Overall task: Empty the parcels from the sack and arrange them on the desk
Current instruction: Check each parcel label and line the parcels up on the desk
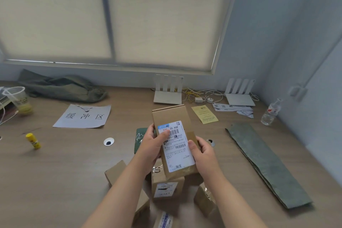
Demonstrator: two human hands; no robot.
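I hold a flat brown cardboard parcel [173, 116] with a white shipping label above the desk. My left hand [149, 146] grips its left edge with the thumb on the label. My right hand [201, 151] grips its right edge. Below it, several more brown parcels lie in a loose pile, among them one with a label [166, 186], one at the left [115, 171] and one at the right [204, 200]. A dark green packet [139, 139] lies partly hidden behind my left hand. A folded green sack [266, 163] lies flat on the right.
On the wooden desk [64, 172] lie a paper sign [83, 116], a yellow glue stick [33, 141], a plastic cup [19, 100], a crumpled green sack [61, 87], two white routers [167, 90] with cables, a yellow note [204, 114] and a water bottle [270, 113].
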